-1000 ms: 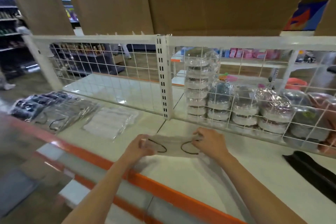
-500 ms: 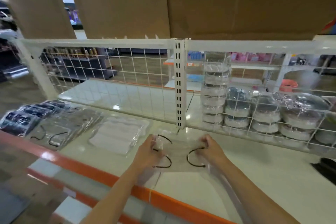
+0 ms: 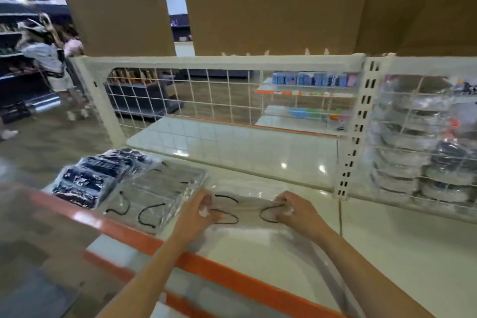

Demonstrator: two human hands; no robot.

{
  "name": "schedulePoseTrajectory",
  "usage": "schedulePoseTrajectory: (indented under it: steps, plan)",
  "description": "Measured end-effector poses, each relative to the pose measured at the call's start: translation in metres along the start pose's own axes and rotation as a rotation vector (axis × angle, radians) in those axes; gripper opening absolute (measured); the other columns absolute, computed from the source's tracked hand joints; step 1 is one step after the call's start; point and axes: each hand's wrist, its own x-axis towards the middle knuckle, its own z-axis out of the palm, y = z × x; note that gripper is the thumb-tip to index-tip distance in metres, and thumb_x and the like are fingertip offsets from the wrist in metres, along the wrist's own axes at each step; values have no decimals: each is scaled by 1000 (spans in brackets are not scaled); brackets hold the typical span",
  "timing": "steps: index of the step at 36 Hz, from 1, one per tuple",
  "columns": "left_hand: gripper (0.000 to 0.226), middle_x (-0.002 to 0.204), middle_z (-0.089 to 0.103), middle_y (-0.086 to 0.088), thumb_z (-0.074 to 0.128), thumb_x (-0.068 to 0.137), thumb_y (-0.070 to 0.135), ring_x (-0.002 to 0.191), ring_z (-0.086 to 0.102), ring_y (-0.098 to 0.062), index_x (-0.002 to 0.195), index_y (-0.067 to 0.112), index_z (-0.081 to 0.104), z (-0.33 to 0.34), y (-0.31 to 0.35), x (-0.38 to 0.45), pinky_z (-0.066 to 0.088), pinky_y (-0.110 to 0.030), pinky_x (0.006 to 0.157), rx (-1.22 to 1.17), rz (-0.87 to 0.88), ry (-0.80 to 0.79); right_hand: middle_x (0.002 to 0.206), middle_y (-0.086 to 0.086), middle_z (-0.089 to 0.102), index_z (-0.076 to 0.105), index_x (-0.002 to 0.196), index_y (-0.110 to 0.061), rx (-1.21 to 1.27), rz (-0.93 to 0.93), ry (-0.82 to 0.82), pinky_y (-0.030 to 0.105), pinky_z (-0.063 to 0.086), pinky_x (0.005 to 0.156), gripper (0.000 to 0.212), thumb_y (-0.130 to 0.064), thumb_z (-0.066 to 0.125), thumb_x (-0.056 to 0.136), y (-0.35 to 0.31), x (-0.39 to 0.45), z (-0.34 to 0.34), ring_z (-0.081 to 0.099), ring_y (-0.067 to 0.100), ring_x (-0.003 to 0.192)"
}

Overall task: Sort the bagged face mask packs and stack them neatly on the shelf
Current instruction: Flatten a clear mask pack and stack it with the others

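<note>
I hold a clear bagged pack of pale masks with black ear loops by its two ends, low over the white shelf. My left hand pinches the left end and my right hand pinches the right end. Directly left of it lies a stack of similar clear packs with black loops. Further left sits a stack of dark mask packs.
A white wire grid back panel and a slotted upright post stand behind the shelf. Bagged round items are stacked behind the grid at right. An orange strip edges the shelf front. A person stands in the aisle at far left.
The view has swung left, and both hands have carried the pack leftward along the shelf, over where the white pack lay, up against the clear stack.
</note>
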Motion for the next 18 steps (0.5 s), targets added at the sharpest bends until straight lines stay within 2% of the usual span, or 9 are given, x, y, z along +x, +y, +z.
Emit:
schedulePoseTrajectory:
  steps: [3,4,6,8,10,13,16,17,18]
  plan:
    - [45,90,54,13,77,74,5,79,53,-1,106,20,50,-1,-15,-6,40,-2,67,-9,-46,-15,87,2,56,58,90,-6,-119,65,-15,25,36,66,10,-13,58,83,-8,10,11,56,25,89]
    - [42,85,53,13,74,76,5,77,52,-3,106,22,49,-2,-17,-6,39,-3,66,-11,-62,-12,79,2,53,54,81,-5,-138,77,-20,27,33,61,9,-13,56,83,-12,14,12,54,25,81]
    - [32,76,52,13,72,79,11,71,50,-2,96,28,51,-10,-23,-2,41,-6,67,-44,-74,0,67,-2,44,42,68,-13,-168,68,-36,24,27,55,23,-19,58,84,-22,21,12,45,16,66]
    - [24,66,50,12,73,77,28,63,49,-7,79,36,50,-24,-28,3,45,-21,68,-82,-57,58,63,-5,38,35,64,-17,-152,29,-60,21,24,52,35,-25,61,86,-32,26,11,36,10,59]
    - [24,62,46,9,71,80,26,58,44,-12,73,31,49,-40,-32,9,41,-35,62,-92,-69,135,62,-6,35,31,63,-19,-138,-4,-108,20,23,51,40,-26,61,89,-45,31,13,32,8,56]
    - [20,63,44,6,66,87,19,60,43,-14,77,24,49,-65,-31,12,40,-35,63,-109,-112,213,60,-5,45,36,61,-19,-32,-3,-237,14,30,47,39,-23,62,89,-70,37,29,47,7,47]
    - [15,63,49,5,62,87,19,62,48,-15,78,17,51,-93,-45,12,42,-29,64,89,-227,326,65,-1,62,50,65,-17,14,-11,-308,17,39,42,28,-22,62,90,-92,44,61,50,6,37]
    - [7,69,55,2,59,86,18,68,52,-17,83,16,53,-102,-51,10,45,-31,68,167,-262,362,68,2,63,53,68,-16,14,-12,-314,17,40,41,25,-21,62,90,-98,47,74,49,7,36]
    - [11,82,60,-1,56,85,17,80,57,-20,95,15,56,-110,-60,9,48,-36,77,257,-292,395,70,4,63,53,68,-16,11,-15,-309,17,40,41,24,-19,61,91,-104,51,87,49,7,37]
